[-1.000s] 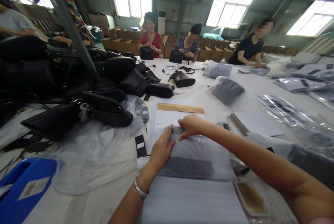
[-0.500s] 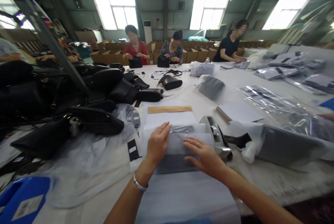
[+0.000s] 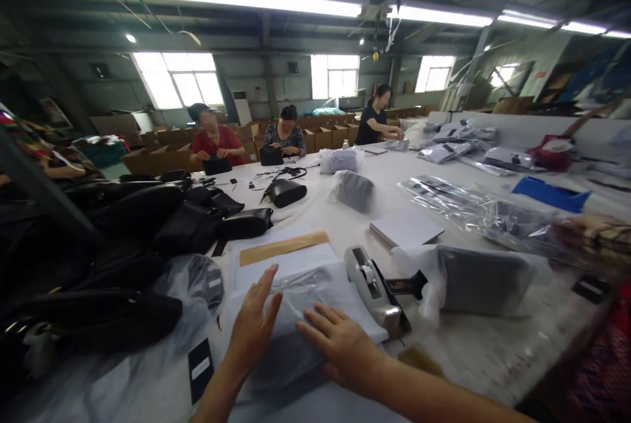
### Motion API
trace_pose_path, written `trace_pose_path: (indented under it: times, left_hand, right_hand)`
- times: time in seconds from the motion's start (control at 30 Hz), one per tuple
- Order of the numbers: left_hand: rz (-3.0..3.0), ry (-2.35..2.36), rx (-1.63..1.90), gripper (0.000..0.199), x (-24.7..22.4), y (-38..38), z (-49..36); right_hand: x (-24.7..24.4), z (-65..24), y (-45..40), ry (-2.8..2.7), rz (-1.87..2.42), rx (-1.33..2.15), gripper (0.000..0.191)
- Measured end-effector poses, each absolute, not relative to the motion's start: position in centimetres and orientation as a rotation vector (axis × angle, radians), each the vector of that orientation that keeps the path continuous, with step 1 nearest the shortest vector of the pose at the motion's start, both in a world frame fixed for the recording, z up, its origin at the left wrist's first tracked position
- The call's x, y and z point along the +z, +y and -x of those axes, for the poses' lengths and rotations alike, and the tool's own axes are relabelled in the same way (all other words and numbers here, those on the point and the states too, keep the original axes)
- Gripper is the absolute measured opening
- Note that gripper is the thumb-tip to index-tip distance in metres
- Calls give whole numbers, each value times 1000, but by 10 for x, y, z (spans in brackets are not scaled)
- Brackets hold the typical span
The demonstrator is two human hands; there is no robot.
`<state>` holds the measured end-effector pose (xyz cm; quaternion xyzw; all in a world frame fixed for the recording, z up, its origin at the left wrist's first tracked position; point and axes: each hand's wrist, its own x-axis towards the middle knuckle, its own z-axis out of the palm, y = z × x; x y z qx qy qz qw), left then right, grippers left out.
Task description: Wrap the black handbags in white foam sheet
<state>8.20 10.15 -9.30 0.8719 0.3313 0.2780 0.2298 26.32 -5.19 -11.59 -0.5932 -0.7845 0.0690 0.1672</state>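
A dark item wrapped in translucent white sheeting (image 3: 290,337) lies in front of me on white paper (image 3: 315,255). My left hand (image 3: 254,318) rests against its left side, fingers extended and thumb apart. Over its right part lies my right hand (image 3: 340,344), palm down with the fingers spread. Just right of the wrapped item stands a grey tape dispenser (image 3: 372,291). A strip of brown paper (image 3: 283,247) lies across the sheets beyond my hands.
Black bags (image 3: 98,305) are piled at the left. A wrapped grey bag (image 3: 486,278), a stack of white cards (image 3: 407,227) and clear plastic bags (image 3: 444,200) lie at the right. People sit or stand across the table, and part of another person shows at the right edge.
The view has turned right and upward, so the scene sits further left. The wrapped item now lies at a slant, and my hands have shifted with it, still laid on it.
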Motion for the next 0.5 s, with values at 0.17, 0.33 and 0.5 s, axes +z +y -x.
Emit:
trace_pose_path:
  times: [0.17, 0.33, 0.5]
  left_hand:
    - [-2276, 1142, 996, 56, -75, 102, -51]
    - [-2132, 1346, 951, 82, -94, 130, -69]
    - [-2003, 1486, 797, 88, -105, 162, -86]
  right_hand:
    - [-45, -303, 6, -2080, 1662, 91, 48]
    - [-33, -357, 69, -2053, 1681, 164, 72]
    - [-51, -380, 104, -2088, 1607, 449, 71]
